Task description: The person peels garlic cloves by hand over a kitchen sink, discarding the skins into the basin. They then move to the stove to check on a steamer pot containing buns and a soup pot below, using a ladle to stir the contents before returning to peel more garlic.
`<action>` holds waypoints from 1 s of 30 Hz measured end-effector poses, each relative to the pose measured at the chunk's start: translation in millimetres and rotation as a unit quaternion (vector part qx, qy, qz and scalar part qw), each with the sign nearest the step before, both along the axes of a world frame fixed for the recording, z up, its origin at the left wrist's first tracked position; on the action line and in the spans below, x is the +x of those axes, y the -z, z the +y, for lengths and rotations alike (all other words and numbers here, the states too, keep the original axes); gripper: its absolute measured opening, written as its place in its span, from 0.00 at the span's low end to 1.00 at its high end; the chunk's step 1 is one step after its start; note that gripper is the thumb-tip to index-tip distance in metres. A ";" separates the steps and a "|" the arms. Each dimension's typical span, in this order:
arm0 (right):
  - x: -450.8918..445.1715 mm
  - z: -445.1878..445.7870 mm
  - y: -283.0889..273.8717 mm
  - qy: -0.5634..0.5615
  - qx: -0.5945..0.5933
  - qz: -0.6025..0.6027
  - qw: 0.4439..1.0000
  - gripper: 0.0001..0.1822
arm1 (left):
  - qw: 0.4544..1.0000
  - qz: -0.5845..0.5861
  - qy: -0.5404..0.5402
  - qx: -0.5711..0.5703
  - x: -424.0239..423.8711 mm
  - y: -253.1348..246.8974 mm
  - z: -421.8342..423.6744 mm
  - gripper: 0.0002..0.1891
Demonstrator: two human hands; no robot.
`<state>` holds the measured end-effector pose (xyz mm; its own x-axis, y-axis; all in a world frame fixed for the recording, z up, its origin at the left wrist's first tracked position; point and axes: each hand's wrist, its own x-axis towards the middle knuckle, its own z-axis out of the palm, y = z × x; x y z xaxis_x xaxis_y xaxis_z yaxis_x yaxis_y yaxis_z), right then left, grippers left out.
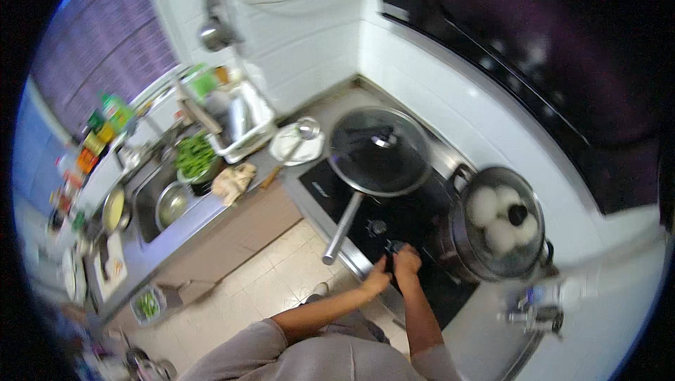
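My right hand (pixel 407 264) is at a dark control knob (pixel 394 247) near the front edge of the black glass cooktop (pixel 416 222), its fingers touching or close to it. My left hand (pixel 377 279) is just left of it, at the cooktop's front edge by a small dark thing I cannot make out. A second knob (pixel 376 228) sits just beyond. Farther back stands a pan with a glass lid (pixel 379 151), its metal handle (pixel 343 230) pointing towards the front edge. At the right, a steamer pot (pixel 498 222) holds several round white pieces under a clear lid.
Left of the cooktop are a white plate with a strainer (pixel 298 143), a crumpled cloth (pixel 233 182), a bowl of green vegetables (pixel 196 156) and a white dish rack (pixel 248 141). The sink (pixel 153 201) lies farther left. A range hood (pixel 527 64) overhangs the wall side.
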<state>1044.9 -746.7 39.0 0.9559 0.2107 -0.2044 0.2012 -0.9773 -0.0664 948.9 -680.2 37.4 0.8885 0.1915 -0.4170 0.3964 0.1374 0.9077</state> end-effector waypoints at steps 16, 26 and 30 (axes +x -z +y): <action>-169.5 65.7 -37.7 -0.181 0.316 0.552 0.750 0.14 | 0.980 -0.059 -0.168 -0.085 -188.6 -6.7 91.6 0.25; -358.1 236.0 -80.1 -0.364 0.320 0.529 0.697 0.18 | 0.892 -0.120 -0.396 0.179 -397.7 -48.6 209.5 0.20; -453.0 313.5 -103.9 -0.421 0.297 0.547 0.660 0.19 | 0.824 -0.145 -0.538 0.100 -493.2 -85.6 265.7 0.16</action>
<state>591.9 -433.1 142.9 -0.2011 0.9266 -0.3178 0.1702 -0.2865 -0.9428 455.7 -414.5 123.0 0.2164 0.9728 -0.0822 -0.0953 0.1048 0.9899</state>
